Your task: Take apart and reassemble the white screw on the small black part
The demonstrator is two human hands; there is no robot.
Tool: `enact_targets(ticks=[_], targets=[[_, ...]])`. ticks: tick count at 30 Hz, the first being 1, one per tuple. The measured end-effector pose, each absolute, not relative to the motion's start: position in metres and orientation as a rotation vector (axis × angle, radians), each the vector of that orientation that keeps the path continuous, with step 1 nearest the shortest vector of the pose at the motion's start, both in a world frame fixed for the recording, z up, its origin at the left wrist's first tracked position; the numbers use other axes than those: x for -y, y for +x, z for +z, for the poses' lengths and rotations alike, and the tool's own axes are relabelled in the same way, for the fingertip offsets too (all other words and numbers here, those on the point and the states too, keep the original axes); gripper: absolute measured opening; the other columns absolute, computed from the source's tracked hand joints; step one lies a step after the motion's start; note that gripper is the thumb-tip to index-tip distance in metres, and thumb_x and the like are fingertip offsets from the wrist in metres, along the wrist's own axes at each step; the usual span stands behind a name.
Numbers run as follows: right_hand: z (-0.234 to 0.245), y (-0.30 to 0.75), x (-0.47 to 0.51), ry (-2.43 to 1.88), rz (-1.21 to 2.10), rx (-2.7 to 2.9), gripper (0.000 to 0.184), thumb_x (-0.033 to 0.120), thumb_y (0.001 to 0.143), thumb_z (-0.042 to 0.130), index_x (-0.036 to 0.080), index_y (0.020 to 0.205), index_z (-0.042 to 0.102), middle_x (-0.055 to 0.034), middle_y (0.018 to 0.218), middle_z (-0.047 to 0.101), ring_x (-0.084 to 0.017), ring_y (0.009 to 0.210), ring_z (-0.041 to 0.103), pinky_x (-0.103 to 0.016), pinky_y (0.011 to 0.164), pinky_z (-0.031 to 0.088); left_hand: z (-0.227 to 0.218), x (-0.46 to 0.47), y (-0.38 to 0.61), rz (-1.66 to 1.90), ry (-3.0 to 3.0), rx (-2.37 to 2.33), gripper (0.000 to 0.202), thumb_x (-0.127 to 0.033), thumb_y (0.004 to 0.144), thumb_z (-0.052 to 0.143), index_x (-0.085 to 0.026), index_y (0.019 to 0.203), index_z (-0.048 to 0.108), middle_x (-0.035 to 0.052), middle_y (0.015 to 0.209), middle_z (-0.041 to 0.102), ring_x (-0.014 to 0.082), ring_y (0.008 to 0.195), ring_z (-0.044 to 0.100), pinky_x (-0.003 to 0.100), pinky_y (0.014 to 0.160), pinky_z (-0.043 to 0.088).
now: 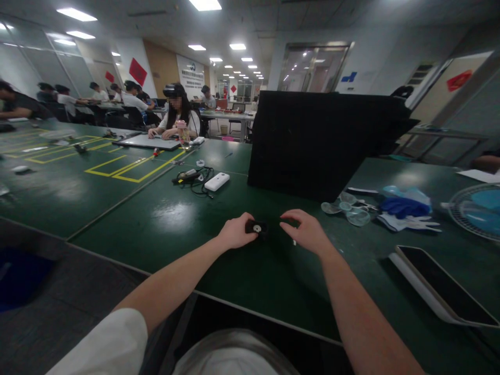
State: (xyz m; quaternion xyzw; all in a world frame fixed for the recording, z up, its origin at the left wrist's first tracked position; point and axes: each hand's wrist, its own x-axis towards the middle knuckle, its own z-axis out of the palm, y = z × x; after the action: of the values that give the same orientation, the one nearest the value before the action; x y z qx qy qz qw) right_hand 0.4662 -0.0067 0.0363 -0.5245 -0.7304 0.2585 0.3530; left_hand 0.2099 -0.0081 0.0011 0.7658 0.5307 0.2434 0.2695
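Observation:
Between the thumb and fingers of my left hand (237, 232) is a small black part with a white round disc (257, 228), held low over the green table or resting on it; I cannot tell which. Its exact kind is too small to make out. To its right, my right hand (307, 232) is apart from it, thumb and index finger spread with nothing visible between them. A tiny white piece (294, 242) shows just under my right hand, too small to name.
A large black panel (304, 140) stands behind my hands. A white power bank (217, 182) and cables (193, 177) lie to the left. Rightward are clear plastic fan blades (346, 207), gloves (406, 208), a fan cage (453, 203) and a tablet-like device (441, 284). A person (177, 114) sits across.

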Motion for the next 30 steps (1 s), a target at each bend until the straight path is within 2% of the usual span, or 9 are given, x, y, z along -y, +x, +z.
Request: enact_targets(ticks=[2, 5, 8, 11, 15, 19, 24, 30], targets=[[0.034, 0.488, 0.000, -1.507, 0.698, 1.960, 0.039, 0.050, 0.063, 0.081, 0.028, 0.095, 0.076, -0.0072, 0.108, 0.067, -0.030, 0.098, 0.060, -0.050, 0.098, 0.043, 0.002, 0.009, 0.209, 0.655, 2.060, -1.418, 0.044, -0.043, 0.077, 0.068, -0.029, 0.117, 0.055, 0.0029, 0.101, 0.071, 0.0216, 0.086, 0.069, 0.031, 0.072, 0.053], [0.024, 0.513, -0.009, -1.633, 0.737, 1.981, 0.062, 0.046, 0.045, 0.090, 0.028, 0.102, 0.076, -0.0075, 0.111, 0.067, -0.031, 0.098, 0.061, -0.048, 0.095, 0.045, 0.002, 0.009, 0.210, 0.652, 2.076, -1.453, 0.044, -0.043, 0.077, 0.068, -0.028, 0.117, 0.055, 0.0036, 0.101, 0.071, 0.0225, 0.087, 0.069, 0.031, 0.072, 0.052], [0.017, 0.529, -0.014, -1.693, 0.681, 1.970, 0.070, 0.039, 0.040, 0.092, 0.027, 0.107, 0.075, -0.0093, 0.111, 0.068, -0.034, 0.101, 0.061, -0.048, 0.095, 0.045, 0.001, 0.009, 0.211, 0.639, 2.084, -1.490, 0.045, -0.043, 0.077, 0.068, -0.027, 0.117, 0.055, 0.0043, 0.102, 0.071, 0.0230, 0.087, 0.069, 0.032, 0.074, 0.052], [0.016, 0.540, -0.015, -1.760, 0.610, 1.962, 0.063, 0.034, 0.043, 0.091, 0.025, 0.104, 0.075, -0.0109, 0.109, 0.069, -0.035, 0.103, 0.062, -0.048, 0.094, 0.045, 0.000, 0.008, 0.212, 0.630, 2.062, -1.474, 0.045, -0.042, 0.078, 0.068, -0.028, 0.118, 0.055, 0.0040, 0.102, 0.071, 0.0221, 0.086, 0.069, 0.031, 0.074, 0.052], [0.015, 0.538, -0.015, -1.781, 0.725, 2.005, 0.038, 0.024, 0.049, 0.085, 0.026, 0.085, 0.077, -0.0066, 0.091, 0.072, -0.029, 0.086, 0.066, -0.043, 0.083, 0.049, 0.000, 0.008, 0.211, 0.649, 2.053, -1.461, 0.045, -0.040, 0.077, 0.070, -0.028, 0.118, 0.055, 0.0033, 0.101, 0.071, 0.0214, 0.085, 0.069, 0.030, 0.072, 0.052], [0.012, 0.519, -0.015, -1.748, 0.609, 2.018, 0.018, 0.030, 0.057, 0.082, 0.025, 0.074, 0.076, -0.0062, 0.077, 0.069, -0.026, 0.077, 0.063, -0.040, 0.075, 0.049, 0.001, 0.009, 0.210, 0.658, 2.060, -1.432, 0.043, -0.041, 0.078, 0.068, -0.028, 0.117, 0.054, 0.0033, 0.102, 0.071, 0.0213, 0.086, 0.069, 0.029, 0.070, 0.051], [0.014, 0.497, -0.013, -1.705, 0.422, 1.959, 0.017, 0.038, 0.059, 0.080, 0.024, 0.065, 0.071, -0.0070, 0.078, 0.065, -0.026, 0.082, 0.061, -0.036, 0.071, 0.048, 0.003, 0.010, 0.212, 0.653, 2.078, -1.430, 0.044, -0.041, 0.078, 0.069, -0.028, 0.118, 0.054, 0.0034, 0.102, 0.070, 0.0219, 0.086, 0.069, 0.030, 0.072, 0.052], [0.022, 0.460, 0.004, -1.581, 0.554, 1.905, 0.024, 0.046, 0.080, 0.060, 0.025, 0.087, 0.071, -0.0023, 0.072, 0.067, -0.019, 0.063, 0.058, -0.032, 0.058, 0.044, 0.007, 0.014, 0.216, 0.656, 2.099, -1.430, 0.044, -0.039, 0.077, 0.070, -0.028, 0.117, 0.055, 0.0028, 0.103, 0.070, 0.0225, 0.090, 0.068, 0.031, 0.077, 0.052]])
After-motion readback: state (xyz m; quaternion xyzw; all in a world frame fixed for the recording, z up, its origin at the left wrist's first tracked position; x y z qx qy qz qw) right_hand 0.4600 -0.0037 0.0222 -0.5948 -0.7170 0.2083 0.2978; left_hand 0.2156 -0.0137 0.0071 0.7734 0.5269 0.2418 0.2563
